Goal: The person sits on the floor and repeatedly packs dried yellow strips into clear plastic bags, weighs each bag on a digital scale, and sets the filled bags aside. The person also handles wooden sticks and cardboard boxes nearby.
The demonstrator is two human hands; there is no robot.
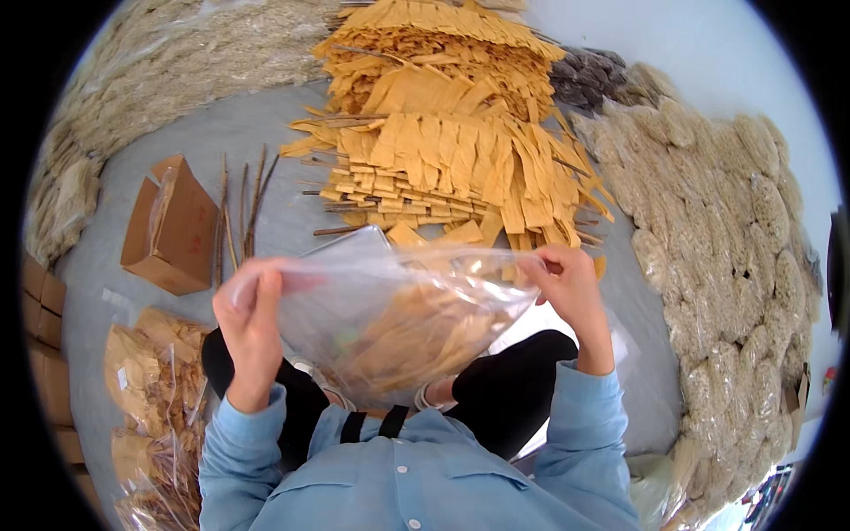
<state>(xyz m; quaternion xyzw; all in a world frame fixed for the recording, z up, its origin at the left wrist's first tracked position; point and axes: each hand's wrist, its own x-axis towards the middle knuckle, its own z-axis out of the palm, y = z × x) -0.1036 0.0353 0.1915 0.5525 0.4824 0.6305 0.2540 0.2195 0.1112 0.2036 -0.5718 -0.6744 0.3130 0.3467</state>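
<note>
Between my hands hangs a clear plastic bag [412,312] with yellow-brown dried sheets inside, blurred by the film. My left hand [252,312] grips the upper left edge of the bag, thumb on top. At the opposite corner my right hand [564,282] pinches the plastic between thumb and fingers. The bag's upper edge is drawn out between the two hands, above my knees. Behind it, partly covered, a grey metal-looking tray or plate [358,243] shows one corner. Just beyond lies a large stack of yellow dried sheets [451,152] hung over sticks.
An opened cardboard box [179,232] stands at left, beside several thin sticks [249,206]. Filled clear bags [156,398] lie by my left knee. Piles of pale bagged goods [717,265] rise at right, and more [199,53] along the back left. Cartons [46,345] line the far left.
</note>
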